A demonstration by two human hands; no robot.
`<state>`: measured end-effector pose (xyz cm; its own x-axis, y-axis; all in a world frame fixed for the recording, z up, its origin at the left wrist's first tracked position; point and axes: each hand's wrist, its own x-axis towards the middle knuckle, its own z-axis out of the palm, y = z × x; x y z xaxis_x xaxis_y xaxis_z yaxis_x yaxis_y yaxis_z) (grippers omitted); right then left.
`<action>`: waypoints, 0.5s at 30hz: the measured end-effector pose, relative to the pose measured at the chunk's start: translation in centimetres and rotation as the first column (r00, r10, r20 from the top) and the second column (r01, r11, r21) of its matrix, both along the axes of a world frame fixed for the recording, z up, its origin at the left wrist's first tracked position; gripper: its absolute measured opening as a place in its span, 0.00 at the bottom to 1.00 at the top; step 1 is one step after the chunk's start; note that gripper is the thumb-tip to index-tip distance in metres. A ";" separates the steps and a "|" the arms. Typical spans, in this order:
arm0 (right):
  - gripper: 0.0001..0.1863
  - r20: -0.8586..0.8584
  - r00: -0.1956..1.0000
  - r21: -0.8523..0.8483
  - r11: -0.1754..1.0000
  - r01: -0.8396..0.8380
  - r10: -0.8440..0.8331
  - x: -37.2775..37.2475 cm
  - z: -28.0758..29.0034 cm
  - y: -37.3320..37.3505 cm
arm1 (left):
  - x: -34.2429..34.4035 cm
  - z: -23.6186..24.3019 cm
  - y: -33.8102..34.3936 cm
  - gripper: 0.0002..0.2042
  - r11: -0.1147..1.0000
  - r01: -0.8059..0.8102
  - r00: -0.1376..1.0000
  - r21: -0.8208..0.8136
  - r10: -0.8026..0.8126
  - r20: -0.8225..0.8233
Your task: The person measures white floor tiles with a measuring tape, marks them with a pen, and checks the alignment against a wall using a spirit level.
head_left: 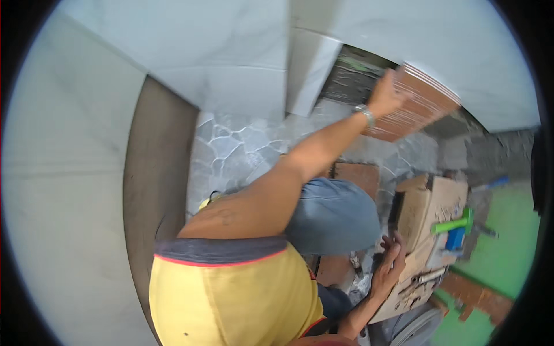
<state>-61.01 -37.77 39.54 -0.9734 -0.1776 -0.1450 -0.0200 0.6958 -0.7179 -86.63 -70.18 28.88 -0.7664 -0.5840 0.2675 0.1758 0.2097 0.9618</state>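
Note:
My left hand [385,95], with a metal watch on the wrist, grips a tile [421,106] whose reddish-brown, ridged back faces up. The tile is held at a gap in the white marble-look wall tiles [479,52], beside a dark, mortar-streaked patch [346,81]. My right hand [389,262] is at lower right with fingers apart and slightly curled, near a cardboard box [430,213]; nothing shows in it. A green-handled tool [453,224] and a blue object [456,239] lie on the box.
The floor [236,144] has a grey crazy-paving pattern. My bent knee in jeans [334,213] is over a brown board [360,170]. A dark panel [156,150] runs along the left wall. A green wall [511,225] and a grey bucket [404,328] are on the right.

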 end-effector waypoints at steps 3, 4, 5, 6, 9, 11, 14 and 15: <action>0.21 -0.205 0.972 0.089 0.991 -0.099 0.115 -0.3 1.3 1.0 | 0.7 0.1 0.3 0.32 0.977 -0.032 0.999 -0.209 0.031 -0.009; 0.20 -0.271 0.953 0.171 0.981 -0.093 0.138 -0.3 2.0 1.0 | 2.0 1.8 1.7 0.28 0.996 0.091 0.995 -0.007 -0.092 -0.032; 0.19 -0.312 0.941 0.119 0.988 -0.096 0.129 -0.7 2.5 0.4 | 1.8 1.0 -0.1 0.26 0.997 0.023 0.996 -0.068 -0.028 -0.079; 0.18 -0.343 0.933 0.075 0.994 -0.086 0.106 -0.6 2.6 0.4 | 1.5 0.3 -1.1 0.27 0.995 -0.011 0.994 -0.102 0.000 -0.110; 0.17 -0.334 0.942 -0.033 0.999 -0.020 0.008 0.0 3.8 1.4 | 0.1 -0.3 -0.9 0.28 0.997 -0.008 0.983 -0.071 -0.006 -0.184; 0.16 -0.314 0.948 -0.063 0.997 0.038 -0.056 0.8 3.4 2.2 | -0.1 0.1 -0.4 0.29 0.997 0.043 0.988 -0.066 -0.052 -0.143; 0.15 -0.303 0.950 -0.067 0.996 0.060 -0.078 1.1 3.2 2.1 | -0.5 0.3 -1.0 0.30 0.995 0.089 0.985 -0.038 -0.094 -0.145; 0.14 -0.309 0.949 -0.024 0.998 0.057 -0.062 1.2 3.1 2.3 | -0.6 0.3 -0.5 0.30 0.994 0.106 0.985 -0.007 -0.106 -0.134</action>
